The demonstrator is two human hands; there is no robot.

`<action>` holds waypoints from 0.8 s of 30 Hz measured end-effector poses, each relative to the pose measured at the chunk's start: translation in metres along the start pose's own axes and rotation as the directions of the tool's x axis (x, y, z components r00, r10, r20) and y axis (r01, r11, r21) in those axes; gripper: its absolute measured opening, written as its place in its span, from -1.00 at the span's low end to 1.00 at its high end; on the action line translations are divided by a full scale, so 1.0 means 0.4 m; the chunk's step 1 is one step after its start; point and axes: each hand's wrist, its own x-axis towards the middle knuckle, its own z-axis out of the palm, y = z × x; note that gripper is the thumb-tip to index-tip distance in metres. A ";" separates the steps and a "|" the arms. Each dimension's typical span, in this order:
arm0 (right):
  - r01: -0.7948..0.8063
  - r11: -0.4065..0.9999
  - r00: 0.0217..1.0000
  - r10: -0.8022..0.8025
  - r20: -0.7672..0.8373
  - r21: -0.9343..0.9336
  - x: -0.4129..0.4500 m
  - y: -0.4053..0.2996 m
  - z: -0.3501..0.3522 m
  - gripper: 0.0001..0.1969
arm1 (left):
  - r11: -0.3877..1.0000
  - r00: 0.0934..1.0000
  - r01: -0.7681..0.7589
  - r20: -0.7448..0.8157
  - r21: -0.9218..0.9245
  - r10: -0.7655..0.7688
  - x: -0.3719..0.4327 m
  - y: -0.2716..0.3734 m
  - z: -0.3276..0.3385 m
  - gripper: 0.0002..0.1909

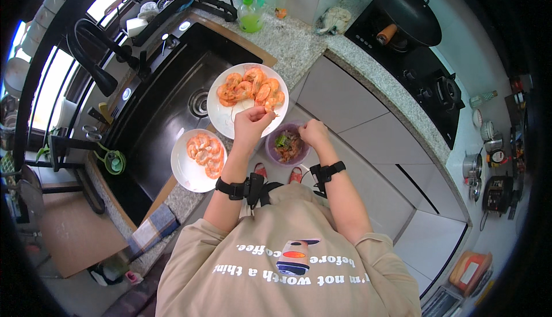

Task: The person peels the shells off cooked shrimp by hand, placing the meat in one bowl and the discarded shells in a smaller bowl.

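Note:
My left hand (250, 126) pinches a cooked orange shrimp (270, 104) at the near right part of a white plate (221, 116). Several more shrimp with shells (241, 89) are heaped on that plate. My right hand (315, 133) hovers by the right rim of a purple waste bin (297, 158), its fingers drawn together; whether something small is between them is hidden. Shell scraps and green leaves (284, 142) lie inside the bin. A second white plate (186, 174), left of my left forearm, bears several peeled shrimp (206, 151).
A black sink (172, 101) with a black faucet (101, 75) lies left of the plates. Beyond it stand a green soap bottle (250, 17) and a jar (282, 3). A wok (407, 11) sits on the gas hob (414, 71) at right. A checked cloth (154, 229) drapes the counter edge.

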 end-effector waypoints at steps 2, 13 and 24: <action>-0.022 0.999 0.999 0.021 0.049 0.023 0.001 0.002 0.004 -0.72 | 0.999 1.000 0.011 -0.002 0.042 -0.011 -0.002 -0.001 0.000 -0.84; 0.034 0.985 0.976 0.003 -0.218 0.167 -0.025 -0.037 -0.023 -0.81 | 0.999 0.999 0.033 -0.015 0.043 -0.032 -0.010 -0.003 -0.017 -0.83; 0.452 0.818 0.885 -0.360 -0.296 0.356 -0.112 -0.268 -0.097 -0.80 | 0.999 0.961 -0.036 -0.276 -0.020 0.029 -0.112 0.030 -0.184 -0.81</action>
